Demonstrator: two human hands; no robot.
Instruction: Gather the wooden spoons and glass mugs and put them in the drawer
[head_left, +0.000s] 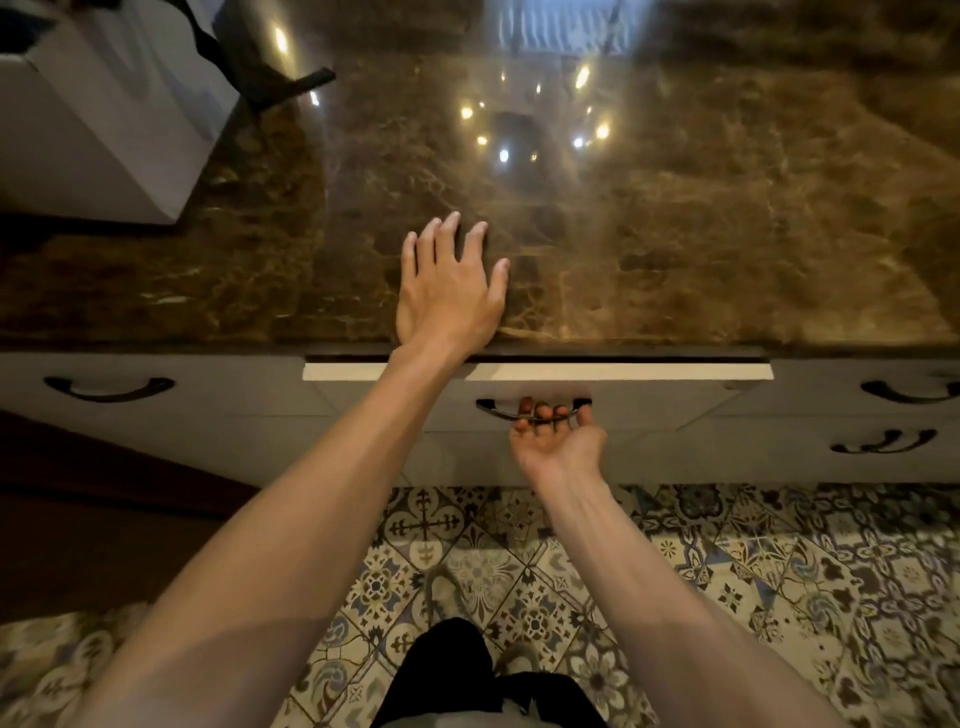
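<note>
A white box (98, 119) stood at the far left of the brown marble counter (675, 234). The left hand (447, 286) lay flat on the counter's front edge, fingers spread, gripping nothing. Just below it the drawer (649, 372) stood slightly ajar. The right hand (558, 441), palm up, had its fingers hooked around the drawer's dark handle (493, 408). No spoons or mugs showed.

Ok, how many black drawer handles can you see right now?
4: left drawer handle, middle handle held by the right hand, upper right handle, lower right handle. More may lie outside view.
</note>
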